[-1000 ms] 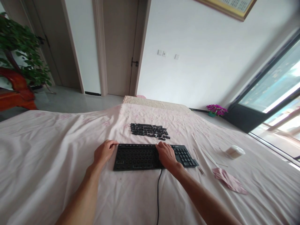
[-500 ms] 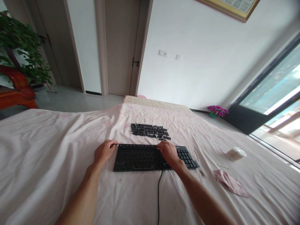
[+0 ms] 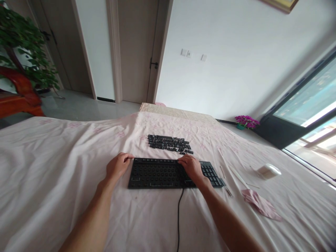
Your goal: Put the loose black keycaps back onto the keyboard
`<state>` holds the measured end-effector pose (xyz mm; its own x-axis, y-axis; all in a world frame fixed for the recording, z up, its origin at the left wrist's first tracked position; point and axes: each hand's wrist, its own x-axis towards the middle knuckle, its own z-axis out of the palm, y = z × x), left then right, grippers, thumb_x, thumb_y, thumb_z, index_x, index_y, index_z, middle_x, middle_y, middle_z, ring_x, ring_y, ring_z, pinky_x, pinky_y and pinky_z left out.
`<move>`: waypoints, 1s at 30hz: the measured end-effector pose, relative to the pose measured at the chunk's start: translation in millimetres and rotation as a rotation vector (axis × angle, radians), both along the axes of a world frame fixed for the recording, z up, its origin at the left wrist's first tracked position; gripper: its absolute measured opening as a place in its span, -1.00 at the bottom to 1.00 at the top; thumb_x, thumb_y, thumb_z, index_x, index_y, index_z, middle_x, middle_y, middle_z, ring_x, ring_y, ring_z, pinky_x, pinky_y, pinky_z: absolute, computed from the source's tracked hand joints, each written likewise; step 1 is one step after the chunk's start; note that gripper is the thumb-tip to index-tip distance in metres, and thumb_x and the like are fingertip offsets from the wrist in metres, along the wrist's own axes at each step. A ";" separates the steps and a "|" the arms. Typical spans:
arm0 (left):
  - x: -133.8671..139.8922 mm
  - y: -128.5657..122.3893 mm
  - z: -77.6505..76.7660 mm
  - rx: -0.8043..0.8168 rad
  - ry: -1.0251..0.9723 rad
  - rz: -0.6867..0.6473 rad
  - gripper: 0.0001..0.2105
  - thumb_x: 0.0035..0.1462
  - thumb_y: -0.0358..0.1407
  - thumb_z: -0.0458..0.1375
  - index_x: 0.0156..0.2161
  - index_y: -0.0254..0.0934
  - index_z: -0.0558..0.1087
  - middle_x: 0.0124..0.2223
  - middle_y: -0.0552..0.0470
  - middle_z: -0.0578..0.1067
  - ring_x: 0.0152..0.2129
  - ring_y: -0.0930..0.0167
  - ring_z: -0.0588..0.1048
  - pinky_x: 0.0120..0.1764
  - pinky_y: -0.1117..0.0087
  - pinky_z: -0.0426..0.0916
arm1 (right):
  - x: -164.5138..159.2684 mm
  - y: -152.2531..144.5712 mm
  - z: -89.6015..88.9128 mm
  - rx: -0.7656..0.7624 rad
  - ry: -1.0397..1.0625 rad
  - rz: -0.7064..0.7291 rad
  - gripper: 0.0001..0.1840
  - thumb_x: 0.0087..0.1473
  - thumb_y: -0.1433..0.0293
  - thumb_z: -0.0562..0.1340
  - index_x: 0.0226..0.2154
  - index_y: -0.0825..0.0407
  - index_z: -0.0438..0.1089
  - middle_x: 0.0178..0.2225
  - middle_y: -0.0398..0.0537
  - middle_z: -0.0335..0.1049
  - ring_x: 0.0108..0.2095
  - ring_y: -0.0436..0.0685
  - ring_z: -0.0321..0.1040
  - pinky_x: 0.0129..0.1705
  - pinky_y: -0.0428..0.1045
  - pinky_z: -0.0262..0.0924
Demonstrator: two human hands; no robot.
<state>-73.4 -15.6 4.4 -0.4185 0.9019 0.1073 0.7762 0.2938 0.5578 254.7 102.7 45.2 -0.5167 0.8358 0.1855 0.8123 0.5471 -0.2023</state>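
A black keyboard (image 3: 152,175) lies flat on the pink-white cloth, the keycaps gone from its main block while the top row and number pad keep theirs. My left hand (image 3: 119,166) is closed at its far left corner, thumb and forefinger touching the edge. Over the far edge, right of the middle, my right hand (image 3: 191,166) is closed with fingers bent onto the top row. Its fingertips are partly hidden, so anything small beneath them cannot be seen. Loose black keycaps (image 3: 169,143) lie in rows just beyond the keyboard.
From the keyboard a black cable (image 3: 179,217) runs towards me. On the right lie a pink cloth (image 3: 261,204), thin sticks (image 3: 228,191) beside the number pad, and a white-filled clear tub (image 3: 269,171). Bedcloth (image 3: 65,168) with folds covers the surface.
The view has tipped slightly downwards and shifted left in direction, moving everything a little. Both hands keep nearly the same places on the keyboard, and the keycaps stay put.
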 end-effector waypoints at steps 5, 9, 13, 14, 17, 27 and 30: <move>-0.4 0.0 -1.8 0.017 0.008 0.005 -0.76 0.10 -0.31 -0.01 -0.23 -0.03 0.50 -0.10 0.20 0.52 -0.22 0.45 0.47 -0.26 0.51 0.26 | -2.9 -1.9 0.0 0.049 -0.041 0.051 -0.71 0.20 0.29 0.07 -0.21 -0.11 0.50 -0.23 -0.13 0.45 -0.19 0.04 0.31 -0.17 -0.12 0.10; -0.9 -0.1 -3.0 0.019 0.015 0.004 -0.76 0.10 -0.30 -0.01 -0.22 -0.02 0.49 -0.10 0.20 0.52 -0.23 0.45 0.47 -0.28 0.51 0.25 | -7.6 -4.1 2.1 0.099 -0.123 0.079 -0.69 0.22 0.30 0.05 -0.26 -0.09 0.51 -0.29 -0.11 0.43 -0.23 0.05 0.28 -0.20 -0.10 0.06; -1.0 0.0 -2.8 0.013 0.011 0.001 -0.76 0.11 -0.30 -0.01 -0.22 -0.04 0.50 -0.11 0.18 0.53 -0.24 0.46 0.47 -0.28 0.52 0.25 | -12.7 -11.9 6.2 0.151 -0.216 0.100 -0.67 0.23 0.36 0.01 -0.35 -0.03 0.48 -0.33 -0.06 0.39 -0.26 0.08 0.23 -0.21 -0.06 0.02; -1.0 0.1 -2.6 0.012 0.009 0.001 -0.76 0.11 -0.30 -0.01 -0.21 -0.05 0.50 -0.11 0.18 0.53 -0.24 0.46 0.47 -0.28 0.52 0.25 | -13.7 -14.2 7.2 0.160 -0.236 0.104 -0.68 0.22 0.38 0.01 -0.36 -0.02 0.47 -0.32 -0.05 0.39 -0.26 0.08 0.22 -0.21 -0.05 0.01; -1.1 0.3 -2.4 0.011 0.006 0.004 -0.75 0.12 -0.30 -0.01 -0.21 -0.05 0.50 -0.10 0.17 0.53 -0.24 0.46 0.46 -0.28 0.52 0.25 | -15.8 -19.6 9.3 0.160 -0.282 0.100 -0.73 0.20 0.43 0.03 -0.33 -0.02 0.44 -0.28 -0.02 0.37 -0.23 0.09 0.21 -0.18 -0.04 0.00; -1.1 0.8 -3.4 0.009 0.008 0.006 -0.75 0.11 -0.31 -0.01 -0.21 -0.06 0.50 -0.09 0.17 0.52 -0.22 0.46 0.46 -0.24 0.52 0.25 | -18.7 -29.5 7.9 0.175 -0.445 0.082 -0.71 0.15 0.50 0.07 -0.08 0.02 0.33 -0.17 0.06 0.33 -0.15 0.16 0.19 -0.14 0.01 0.03; -0.2 0.3 -2.4 0.004 0.006 0.011 -0.75 0.11 -0.32 -0.01 -0.22 -0.06 0.50 -0.09 0.17 0.52 -0.22 0.46 0.46 -0.24 0.52 0.25 | -22.4 -30.4 4.9 0.200 -0.472 0.102 -0.72 0.13 0.55 0.06 -0.11 0.07 0.35 -0.19 0.10 0.34 -0.16 0.20 0.19 -0.16 0.04 0.04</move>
